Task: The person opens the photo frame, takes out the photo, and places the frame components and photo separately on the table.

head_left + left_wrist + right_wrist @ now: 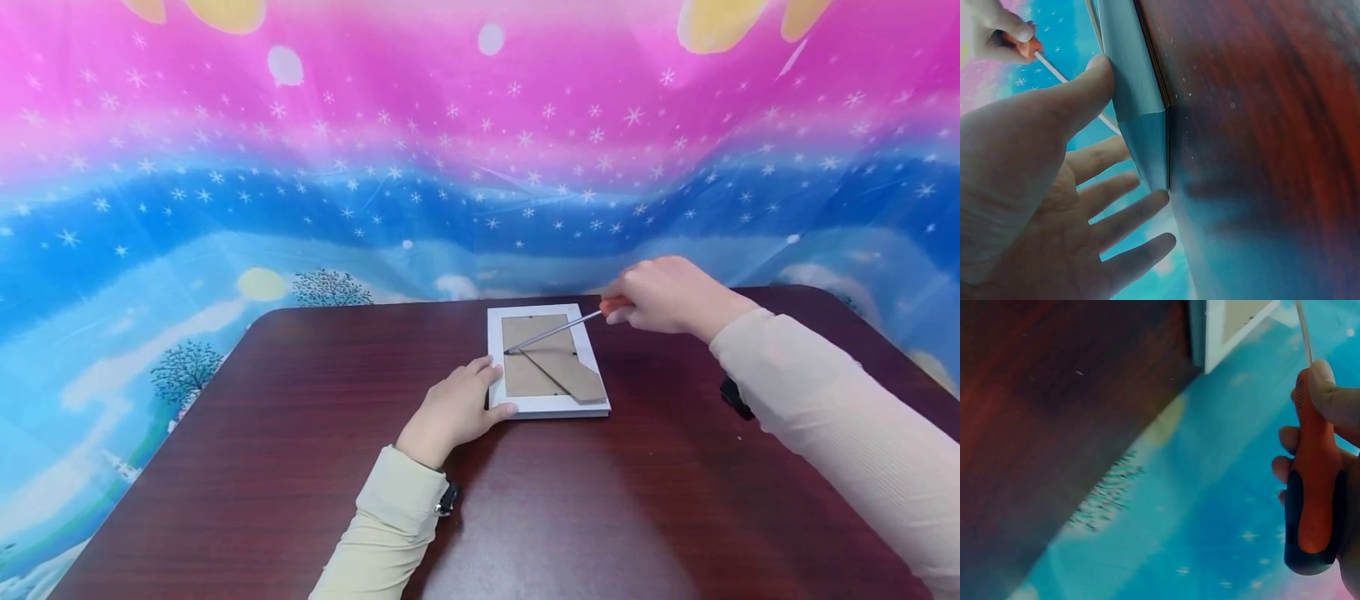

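Note:
A white picture frame [552, 406] lies back side up on the dark wooden table, its brown backing board [536, 333] facing upward with a stand flap [573, 379] on it. My left hand [459, 402] steadies the frame's near left corner, thumb on the near edge and fingers along the left side. In the left wrist view those fingers [1129, 222] look straight and spread. My right hand [663, 292] grips the orange and black handle of a screwdriver [1317, 487]. The metal shaft slants down to the left across the backing, its tip at the board's left edge.
The brown table [337, 375] has rounded far corners. Behind it hangs a pink and blue cloth [450, 167] printed with snowflakes and trees, close against the table's far edge. Black straps show at both wrists.

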`<state>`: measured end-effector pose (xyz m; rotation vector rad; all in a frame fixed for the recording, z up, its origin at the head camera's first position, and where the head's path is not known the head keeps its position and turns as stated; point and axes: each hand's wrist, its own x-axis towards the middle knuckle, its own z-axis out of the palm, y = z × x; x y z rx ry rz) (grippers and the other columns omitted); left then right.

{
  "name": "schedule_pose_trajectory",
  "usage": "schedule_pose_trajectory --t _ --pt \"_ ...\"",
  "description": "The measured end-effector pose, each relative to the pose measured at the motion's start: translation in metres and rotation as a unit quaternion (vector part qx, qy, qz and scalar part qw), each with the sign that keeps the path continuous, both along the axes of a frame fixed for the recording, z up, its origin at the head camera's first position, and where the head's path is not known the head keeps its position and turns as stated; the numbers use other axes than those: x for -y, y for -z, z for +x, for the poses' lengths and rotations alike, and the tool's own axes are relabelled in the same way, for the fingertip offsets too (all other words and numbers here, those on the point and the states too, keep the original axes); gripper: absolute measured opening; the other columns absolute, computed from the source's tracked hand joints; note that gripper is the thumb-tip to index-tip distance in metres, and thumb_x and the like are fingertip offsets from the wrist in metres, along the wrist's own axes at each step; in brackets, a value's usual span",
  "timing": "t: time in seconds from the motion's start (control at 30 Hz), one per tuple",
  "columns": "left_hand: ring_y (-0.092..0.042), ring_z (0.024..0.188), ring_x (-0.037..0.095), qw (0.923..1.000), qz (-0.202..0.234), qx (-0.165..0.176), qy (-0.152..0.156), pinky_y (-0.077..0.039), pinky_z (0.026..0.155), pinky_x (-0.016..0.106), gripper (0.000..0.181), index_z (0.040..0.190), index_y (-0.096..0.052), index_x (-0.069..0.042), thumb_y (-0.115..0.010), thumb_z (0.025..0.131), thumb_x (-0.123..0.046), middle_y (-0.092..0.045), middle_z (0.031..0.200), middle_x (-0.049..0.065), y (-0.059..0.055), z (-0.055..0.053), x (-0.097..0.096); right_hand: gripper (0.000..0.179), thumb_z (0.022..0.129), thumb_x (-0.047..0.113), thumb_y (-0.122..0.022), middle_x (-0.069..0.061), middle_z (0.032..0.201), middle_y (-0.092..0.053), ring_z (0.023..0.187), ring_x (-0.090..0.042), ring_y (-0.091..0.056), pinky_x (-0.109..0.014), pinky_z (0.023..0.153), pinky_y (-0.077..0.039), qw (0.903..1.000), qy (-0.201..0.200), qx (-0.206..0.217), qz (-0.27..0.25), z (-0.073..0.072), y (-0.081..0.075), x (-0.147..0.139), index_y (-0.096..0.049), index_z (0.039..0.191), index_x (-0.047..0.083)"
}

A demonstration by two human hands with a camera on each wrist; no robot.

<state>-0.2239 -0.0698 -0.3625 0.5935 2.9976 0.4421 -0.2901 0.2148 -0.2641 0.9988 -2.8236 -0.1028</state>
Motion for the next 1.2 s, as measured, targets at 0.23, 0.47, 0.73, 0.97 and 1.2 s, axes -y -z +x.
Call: schedule_pose_trajectory --t 0.23,0.47,0.73,0.97,1.2 --pt "-0.043 0.137 0.033 0.9998 0.009 0.015 -0.004 -0.043 0.102 0.052 0.063 0.145 -0.051 -0.012 -0.066 0.094 -0.045 -0.038 0.155 0.012 0.000 0.001 -0.001 0.010 0.087 0.027 -0.077 0.006 0.085 -0.069 0.068 -0.016 -0.062 -0.042 0.056 -0.050 0.9994 0.007 -0.006 -0.032 -0.003 0.022 -0.017 -0.076 0.095 0.020" --pt "-0.042 0.138 0.032 0.9995 0.026 0.019 0.004 -0.043 0.103 0.052 0.062 0.145 -0.051 -0.011 -0.067 0.094 -0.042 -0.039 0.155 0.012 0.001 0.001 0.001 0.007 0.086 0.024 -0.079 0.005 0.081 -0.066 0.060 -0.015 -0.053 -0.036 0.047 -0.042 0.9982 -0.015 -0.038 -0.044 -0.001 0.030 -0.018 -0.074 0.088 0.020" --pt "-0.040 0.139 0.030 0.9995 0.024 0.019 0.009 -0.043 0.103 0.052 0.062 0.145 -0.051 -0.011 -0.067 0.094 -0.043 -0.038 0.155 0.011 0.002 0.000 0.003 0.010 0.080 0.012 -0.077 0.007 0.066 -0.060 0.054 -0.012 -0.052 -0.034 0.048 -0.045 0.9930 -0.054 -0.099 -0.034 -0.002 0.015 -0.003 -0.070 0.076 0.018" --pt "-0.039 0.140 0.029 0.9994 0.023 0.023 0.010 -0.042 0.103 0.052 0.062 0.146 -0.050 -0.011 -0.066 0.094 -0.043 -0.037 0.156 0.011 0.001 0.000 0.004 0.005 0.074 0.013 -0.078 0.004 0.071 -0.068 0.063 -0.019 -0.064 -0.039 0.062 -0.050 0.9850 -0.091 -0.142 0.038 -0.004 -0.015 0.026 -0.075 0.075 0.016" --pt "-0.041 0.138 0.030 0.9996 0.022 0.016 0.012 -0.043 0.102 0.051 0.061 0.145 -0.051 -0.011 -0.066 0.094 -0.042 -0.038 0.155 0.011 0.001 -0.002 0.003 0.006 0.071 0.016 -0.073 0.002 0.064 -0.064 0.059 -0.021 -0.061 -0.040 0.065 -0.049 0.9704 -0.109 -0.176 0.124 -0.006 -0.041 0.061 -0.070 0.066 0.016"
